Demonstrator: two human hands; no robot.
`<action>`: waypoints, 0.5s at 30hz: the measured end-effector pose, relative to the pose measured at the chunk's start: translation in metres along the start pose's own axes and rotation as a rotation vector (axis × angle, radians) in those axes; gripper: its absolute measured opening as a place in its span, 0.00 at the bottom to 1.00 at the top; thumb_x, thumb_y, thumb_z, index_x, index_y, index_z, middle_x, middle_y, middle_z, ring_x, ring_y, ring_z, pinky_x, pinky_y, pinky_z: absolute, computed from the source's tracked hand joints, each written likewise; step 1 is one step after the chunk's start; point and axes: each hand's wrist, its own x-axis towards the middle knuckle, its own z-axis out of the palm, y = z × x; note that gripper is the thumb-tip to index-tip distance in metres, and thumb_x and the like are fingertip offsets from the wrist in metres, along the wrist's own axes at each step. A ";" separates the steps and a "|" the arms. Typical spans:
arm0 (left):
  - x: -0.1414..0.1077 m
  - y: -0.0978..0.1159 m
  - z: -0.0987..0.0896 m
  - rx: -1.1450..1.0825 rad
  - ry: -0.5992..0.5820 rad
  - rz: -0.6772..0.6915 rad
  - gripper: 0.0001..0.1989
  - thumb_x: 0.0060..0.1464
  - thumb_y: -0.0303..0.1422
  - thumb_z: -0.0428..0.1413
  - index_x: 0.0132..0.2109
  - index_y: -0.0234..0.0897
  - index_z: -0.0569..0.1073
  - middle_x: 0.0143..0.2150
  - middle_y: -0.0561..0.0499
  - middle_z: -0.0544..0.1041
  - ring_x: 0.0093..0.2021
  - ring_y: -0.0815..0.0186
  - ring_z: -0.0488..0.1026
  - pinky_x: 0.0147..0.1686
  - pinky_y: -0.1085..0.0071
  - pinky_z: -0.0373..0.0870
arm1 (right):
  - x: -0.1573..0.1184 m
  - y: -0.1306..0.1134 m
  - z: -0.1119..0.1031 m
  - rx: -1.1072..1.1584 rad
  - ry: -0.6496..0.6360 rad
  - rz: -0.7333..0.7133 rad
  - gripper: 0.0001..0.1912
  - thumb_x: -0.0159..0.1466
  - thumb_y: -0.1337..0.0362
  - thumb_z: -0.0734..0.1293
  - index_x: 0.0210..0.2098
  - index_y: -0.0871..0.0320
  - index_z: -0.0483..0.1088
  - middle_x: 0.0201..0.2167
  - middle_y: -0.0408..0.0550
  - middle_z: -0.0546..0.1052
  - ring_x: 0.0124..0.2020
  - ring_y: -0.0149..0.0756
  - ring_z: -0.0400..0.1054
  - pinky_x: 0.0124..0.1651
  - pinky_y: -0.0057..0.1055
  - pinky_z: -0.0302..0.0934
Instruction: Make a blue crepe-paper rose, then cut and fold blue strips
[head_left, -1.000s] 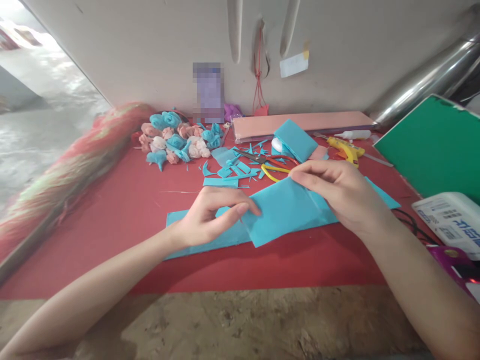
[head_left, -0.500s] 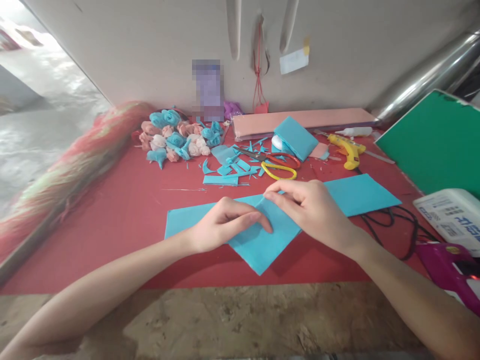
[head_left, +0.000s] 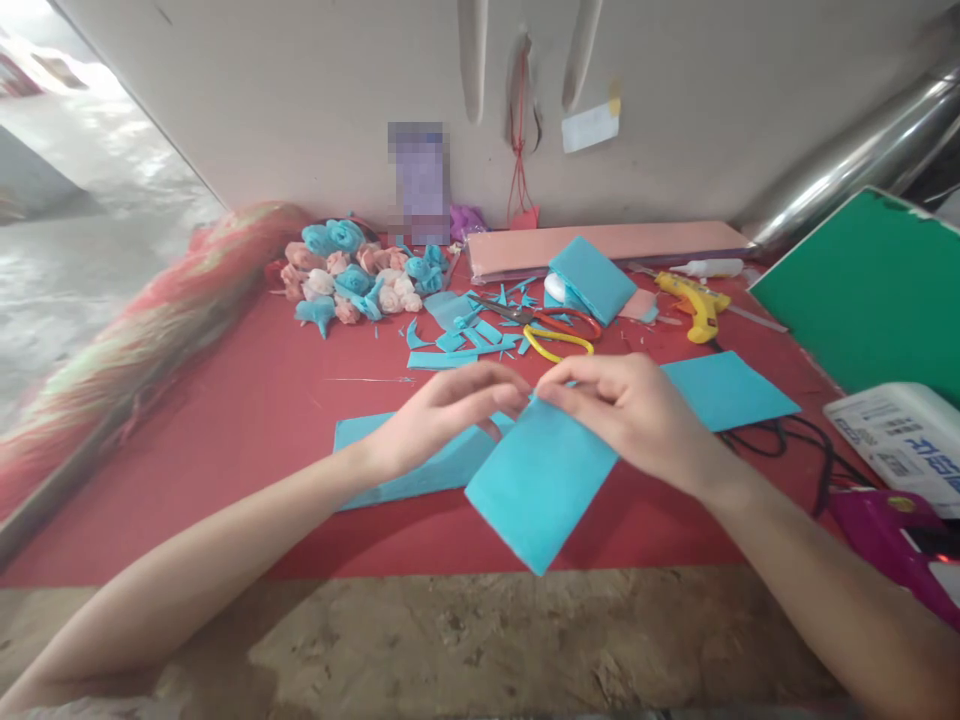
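Blue sheet (head_left: 544,490): hanging below the fingertips, over a red table cover (head_left: 360,550); top corner pinched between thumb and finger of right hand (head_left: 626,405). Left hand (head_left: 439,420): fingers bent beside that corner, grip unclear. Beyond: scissors (head_left: 528,317).

scissors (head_left: 520,315) lie behind held sheet (head_left: 544,485), left of glue gun (head_left: 703,303).

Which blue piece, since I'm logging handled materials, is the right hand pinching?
The frontmost sheet, corner toward the viewer; the long strip lies behind, the stack farthest back.
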 end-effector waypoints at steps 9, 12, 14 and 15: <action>-0.002 -0.005 0.008 0.108 -0.141 -0.218 0.21 0.57 0.41 0.52 0.20 0.35 0.59 0.15 0.62 0.54 0.15 0.78 0.51 0.15 0.80 0.50 | 0.007 0.010 0.007 -0.150 0.170 -0.069 0.15 0.64 0.60 0.62 0.27 0.61 0.73 0.15 0.39 0.64 0.17 0.24 0.53 0.19 0.24 0.47; 0.000 0.000 0.003 -0.015 -0.213 -0.287 0.19 0.59 0.41 0.51 0.23 0.34 0.66 0.15 0.57 0.68 0.14 0.75 0.63 0.17 0.78 0.61 | 0.010 0.012 -0.006 -0.169 0.271 -0.052 0.14 0.63 0.59 0.63 0.27 0.60 0.74 0.17 0.41 0.67 0.19 0.26 0.56 0.20 0.25 0.49; 0.001 0.003 -0.001 -0.059 -0.209 -0.297 0.20 0.58 0.42 0.52 0.23 0.34 0.67 0.17 0.54 0.74 0.13 0.74 0.66 0.17 0.77 0.65 | 0.011 0.013 -0.012 -0.211 0.362 -0.045 0.12 0.62 0.59 0.64 0.27 0.59 0.74 0.17 0.41 0.67 0.19 0.27 0.55 0.20 0.26 0.48; 0.002 0.004 -0.004 -0.057 -0.191 -0.281 0.21 0.58 0.42 0.53 0.22 0.33 0.67 0.17 0.53 0.75 0.13 0.74 0.67 0.17 0.77 0.66 | 0.011 0.013 -0.014 -0.236 0.401 -0.042 0.12 0.62 0.59 0.64 0.27 0.58 0.74 0.16 0.40 0.65 0.18 0.27 0.54 0.20 0.26 0.47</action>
